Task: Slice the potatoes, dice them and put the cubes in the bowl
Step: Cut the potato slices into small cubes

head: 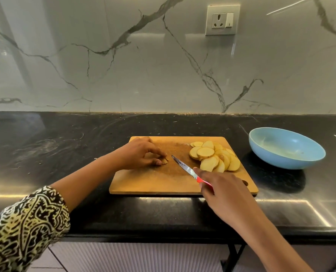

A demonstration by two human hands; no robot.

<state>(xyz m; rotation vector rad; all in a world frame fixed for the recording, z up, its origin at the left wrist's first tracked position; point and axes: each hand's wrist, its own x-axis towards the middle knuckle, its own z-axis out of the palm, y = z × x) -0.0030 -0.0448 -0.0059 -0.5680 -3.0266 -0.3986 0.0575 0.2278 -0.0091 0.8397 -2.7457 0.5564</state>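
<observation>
Past the patterned sleeve (pixel 23 228), the left hand (pixel 139 154) pinched a potato bit (pixel 165 161) on the board (pixel 153 183). The right hand (pixel 222 191) gripped the knife (pixel 184 167) near the slices (pixel 214 156).

One cutting board (pixel 153 183), one knife (pixel 184 167), one bowl (pixel 281 161), one wall socket (pixel 222 20), one small potato end (pixel 164 161), and roughly a dozen overlapping potato slices (pixel 212 156), exact number hard to tell.

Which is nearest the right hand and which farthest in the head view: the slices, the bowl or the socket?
From the right hand:
1. Slices: just ahead of it, piled on the board.
2. Bowl: farther to the right, off the board.
3. Socket: farthest, high on the back wall.
</observation>
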